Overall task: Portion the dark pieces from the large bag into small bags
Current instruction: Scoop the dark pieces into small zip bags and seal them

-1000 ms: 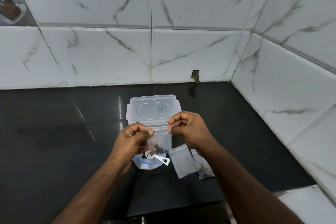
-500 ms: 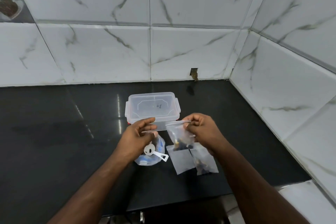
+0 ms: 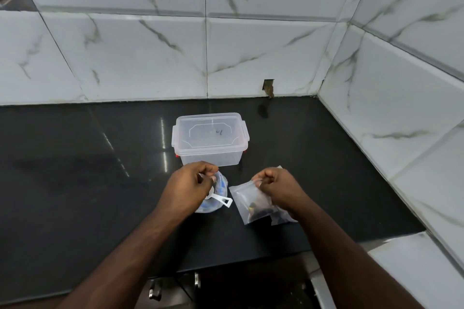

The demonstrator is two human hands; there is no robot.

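Note:
On the black counter, my right hand (image 3: 276, 188) pinches the top edge of a small clear bag (image 3: 248, 198) with dark pieces at its bottom. That bag lies on other small bags (image 3: 282, 218) beside my wrist. My left hand (image 3: 190, 188) is closed on the gathered top of the large bag (image 3: 216, 204), clear plastic with blue print, which sits just left of the small bags. A white plastic scoop (image 3: 222, 200) rests against the large bag, its handle pointing right.
A clear lidded plastic container (image 3: 211, 138) stands just behind both hands. Marble-tiled walls close the counter at the back and right. The counter's front edge (image 3: 226, 266) runs below my forearms.
Both hands held the filled small bag up in front of the container. My right hand carried it right and down onto the other small bags, while my left hand let go and went to the large bag.

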